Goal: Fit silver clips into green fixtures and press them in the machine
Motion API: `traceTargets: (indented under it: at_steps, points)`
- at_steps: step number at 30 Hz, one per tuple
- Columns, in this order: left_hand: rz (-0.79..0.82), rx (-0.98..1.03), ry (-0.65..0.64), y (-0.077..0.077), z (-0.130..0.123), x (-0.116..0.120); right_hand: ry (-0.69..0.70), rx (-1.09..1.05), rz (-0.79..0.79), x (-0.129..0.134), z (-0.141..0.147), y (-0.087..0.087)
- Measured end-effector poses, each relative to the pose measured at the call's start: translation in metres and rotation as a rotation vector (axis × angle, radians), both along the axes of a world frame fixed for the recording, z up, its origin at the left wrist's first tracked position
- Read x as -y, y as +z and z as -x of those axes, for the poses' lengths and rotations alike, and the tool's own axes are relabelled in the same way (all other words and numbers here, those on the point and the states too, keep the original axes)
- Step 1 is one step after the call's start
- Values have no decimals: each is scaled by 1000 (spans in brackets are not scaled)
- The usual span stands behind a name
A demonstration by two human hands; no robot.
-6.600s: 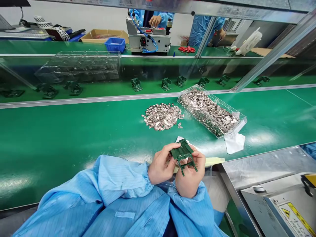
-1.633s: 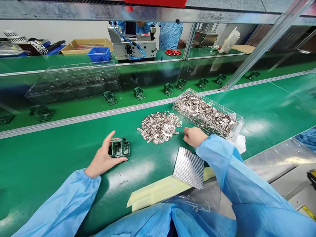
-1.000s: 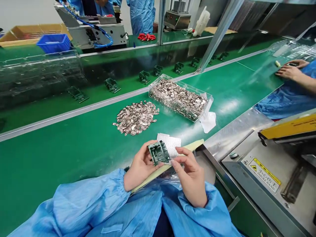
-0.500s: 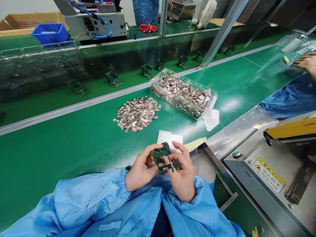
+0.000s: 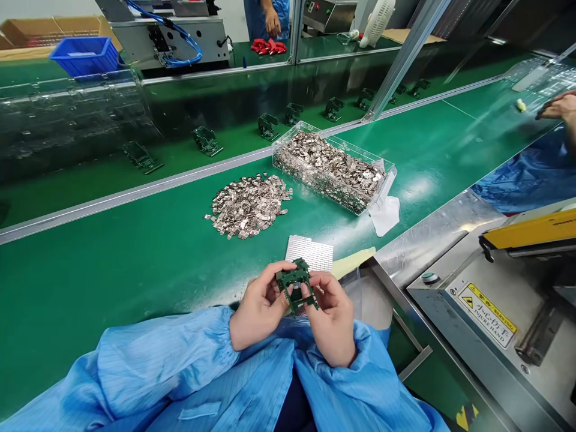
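Note:
Between my two hands is a dark green plastic frame (image 5: 294, 277), held just above the bench's near edge. My left hand (image 5: 256, 309) grips its left side, thumb in front and fingers behind. My right hand (image 5: 332, 318) pinches the right side, with the thumb pressed inside the frame's opening. Whether a small part sits under that thumb is hidden. Just beyond the frame lies a flat block of silvery strips (image 5: 310, 252). Farther off, a loose heap of small metal pieces (image 5: 249, 206) rests on the green surface.
A clear tray of metal pieces (image 5: 330, 168) stands behind the heap. Several green frames (image 5: 207, 141) sit on the belt beyond the metal rail (image 5: 135, 187). At right is a machine (image 5: 490, 312) with a warning label. A co-worker's hand (image 5: 560, 107) shows at far right.
My right index finger has come down from its raised position onto the frame, and my left thumb has moved in toward the opening. A co-worker's hand has appeared above the red parts at the back.

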State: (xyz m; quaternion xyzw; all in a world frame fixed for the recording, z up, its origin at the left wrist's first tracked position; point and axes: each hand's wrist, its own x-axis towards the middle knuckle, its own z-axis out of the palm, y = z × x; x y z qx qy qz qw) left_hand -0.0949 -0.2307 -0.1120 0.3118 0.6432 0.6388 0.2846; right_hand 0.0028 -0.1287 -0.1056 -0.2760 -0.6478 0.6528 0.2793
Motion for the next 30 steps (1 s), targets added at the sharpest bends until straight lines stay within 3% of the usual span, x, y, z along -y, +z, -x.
traceTargets:
  at_steps: [11, 21, 23, 27, 30]
  points:
    - [37, -15, 18, 3, -8, 2, -118, -102, 104, 7, -4, -5]
    - [93, -68, -97, 10, -26, -2, -198, -147, 136, 15, -33, -8]
    - [100, -78, -125, 14, -22, -4, -200, -112, 153, 6, -45, -15]
    - [62, -26, -51, 22, 0, -24, -313, 21, 158, -24, -62, -41]
    - [16, 7, -86, 20, 18, -52, -121, 92, 123, -40, -58, -58]
